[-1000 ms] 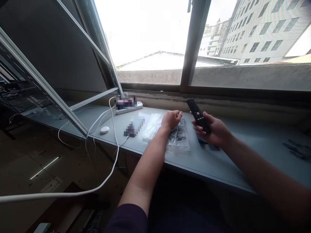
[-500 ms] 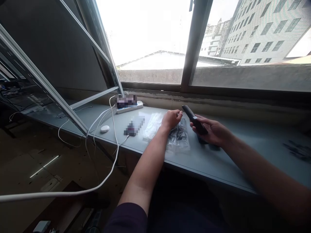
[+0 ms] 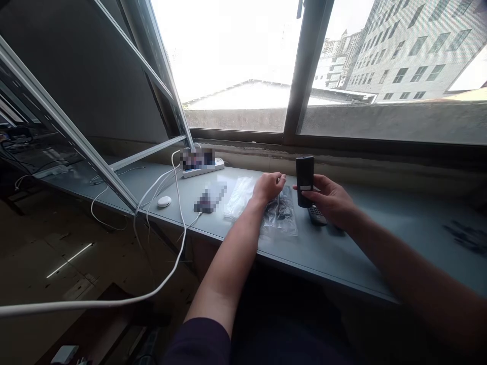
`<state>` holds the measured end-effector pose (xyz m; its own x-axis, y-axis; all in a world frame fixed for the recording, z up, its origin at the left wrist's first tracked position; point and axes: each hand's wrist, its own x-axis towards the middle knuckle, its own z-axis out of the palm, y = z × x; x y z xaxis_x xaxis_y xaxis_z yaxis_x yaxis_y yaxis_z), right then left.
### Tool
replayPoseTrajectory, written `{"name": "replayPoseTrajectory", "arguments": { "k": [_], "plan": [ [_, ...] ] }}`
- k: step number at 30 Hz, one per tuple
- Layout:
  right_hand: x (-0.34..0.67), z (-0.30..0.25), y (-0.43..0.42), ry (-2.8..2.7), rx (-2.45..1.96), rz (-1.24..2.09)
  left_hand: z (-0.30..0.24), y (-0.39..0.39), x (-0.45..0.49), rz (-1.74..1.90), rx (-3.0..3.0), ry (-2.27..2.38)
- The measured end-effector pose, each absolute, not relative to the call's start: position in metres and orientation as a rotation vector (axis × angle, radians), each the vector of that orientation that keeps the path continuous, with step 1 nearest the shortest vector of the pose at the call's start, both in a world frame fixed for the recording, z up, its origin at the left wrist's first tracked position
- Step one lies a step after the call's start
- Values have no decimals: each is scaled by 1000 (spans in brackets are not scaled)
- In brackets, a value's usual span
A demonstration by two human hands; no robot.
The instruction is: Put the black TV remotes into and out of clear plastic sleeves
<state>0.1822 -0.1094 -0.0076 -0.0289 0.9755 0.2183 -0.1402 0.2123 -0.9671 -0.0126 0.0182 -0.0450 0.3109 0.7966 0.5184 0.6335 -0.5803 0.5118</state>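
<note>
My right hand (image 3: 332, 199) grips a black remote control (image 3: 305, 175) held upright above the table, its plain side with a small white label facing me. Beneath it lies another black remote control (image 3: 316, 216), whose buttons show; a further dark object beside it is mostly covered by my right hand. My left hand (image 3: 269, 186) is closed with curled fingers over the clear plastic bags (image 3: 279, 223). Whatever its fingers may hold is hidden. Dark things show through one bag, and whitish empty-looking bags (image 3: 239, 197) lie to the left of that wrist.
A blurred-out phone-like object (image 3: 211, 196) with a white cable lies left of the bags. Beyond it are a power strip (image 3: 203, 170), a round white puck (image 3: 164, 202) and looping white cables (image 3: 181, 213). A metal frame (image 3: 76, 132) slants at left. Dark items (image 3: 466, 235) lie far right.
My right hand has turned the remote control from a slant to upright, bringing its labelled side toward me. More of the remote below now shows. My left hand has not moved.
</note>
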Motion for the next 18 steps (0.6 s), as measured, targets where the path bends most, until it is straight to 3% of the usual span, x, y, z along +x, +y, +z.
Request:
{"name": "replayPoseTrajectory", "arguments": {
  "k": [18],
  "plan": [
    [176,-4,-118,-1499,-887,781,-47,20,-13,1159,2367,1272]
  ]
}}
